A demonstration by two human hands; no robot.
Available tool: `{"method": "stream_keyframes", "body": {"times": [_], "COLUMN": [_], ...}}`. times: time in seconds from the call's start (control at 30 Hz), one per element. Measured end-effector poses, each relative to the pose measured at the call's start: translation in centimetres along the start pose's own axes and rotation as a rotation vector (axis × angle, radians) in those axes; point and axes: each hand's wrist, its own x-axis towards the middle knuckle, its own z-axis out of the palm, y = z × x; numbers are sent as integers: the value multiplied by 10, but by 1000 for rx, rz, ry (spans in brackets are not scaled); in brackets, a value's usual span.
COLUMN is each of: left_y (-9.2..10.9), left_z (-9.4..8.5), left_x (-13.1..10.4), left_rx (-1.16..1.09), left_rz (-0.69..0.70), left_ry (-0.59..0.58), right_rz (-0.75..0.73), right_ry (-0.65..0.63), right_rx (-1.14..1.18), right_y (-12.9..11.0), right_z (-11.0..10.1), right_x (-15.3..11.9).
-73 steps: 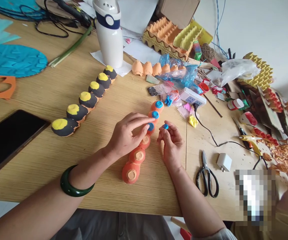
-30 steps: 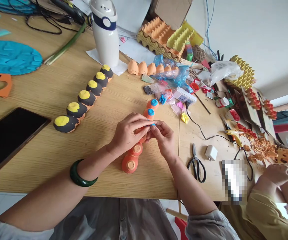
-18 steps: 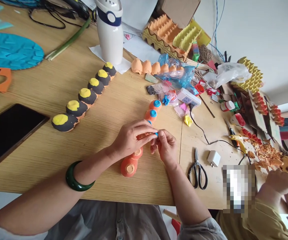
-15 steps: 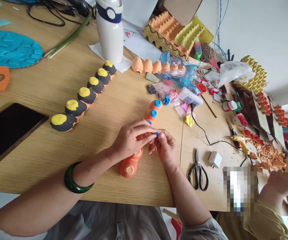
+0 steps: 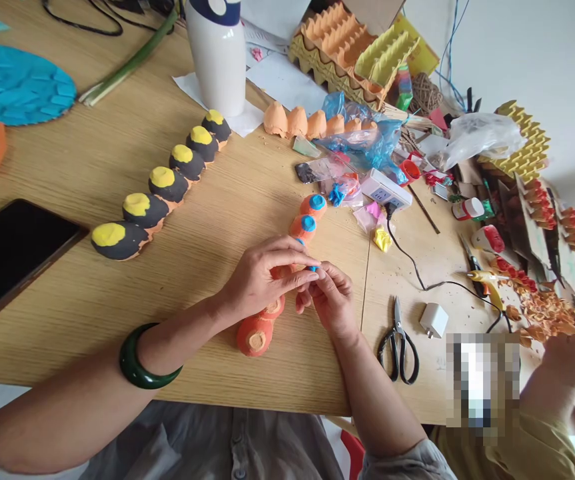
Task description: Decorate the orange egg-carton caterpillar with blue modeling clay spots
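Between the fingertips of both hands is a small piece of blue clay. My left hand pinches it from the left, and my right hand has thumb and finger closed on it from the right. Beneath them lies an orange egg-carton strip, partly hidden by my left hand; its far cups carry blue tops, while the nearest cup has a bare, pale top. To the left lies a black strip with yellow tops.
A phone lies at the left and a white bottle stands behind. Scissors, a white adapter and a power strip are on the right. Another person's hand is at the far right.
The view has shifted slightly, so the table items sit a little differently in the picture. Both hands remain together, with small finger movements around the blue clay.
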Motion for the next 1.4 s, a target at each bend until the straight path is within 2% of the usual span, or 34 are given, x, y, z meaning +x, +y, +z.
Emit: {"method": "stream_keyframes", "body": {"times": [0.17,0.33,0.5,0.67,0.8,0.97,1.13,1.23,1.4], "left_y": [-1,-2,-3,-1,1,2,1,1,2], "left_z": [0,2,5,4,3,2,4,5,4], "left_x": [-2,-4,-2,0,-1,0,0,-1,-3], "left_rx": [42,0,-58,-89,-80,-87,-122,-106,46], "left_rz": [62,2,57,-3,-48,-77,-95,-75,-27], "left_ry": [43,35,65,80,88,13,56,57,123], "right_rz": [43,97,142,145,233,248,263,193,-150], "right_ry": [-36,-1,-19,-25,-57,-89,-127,-74,222], "right_rx": [46,124,57,98,169,169,178,156,-25], "right_y": [-1,-2,-1,-3,-8,-8,-5,-6,-12], "right_z": [2,2,3,4,2,1,1,1,6], "right_x": [2,2,1,2,3,3,3,4,1]}}
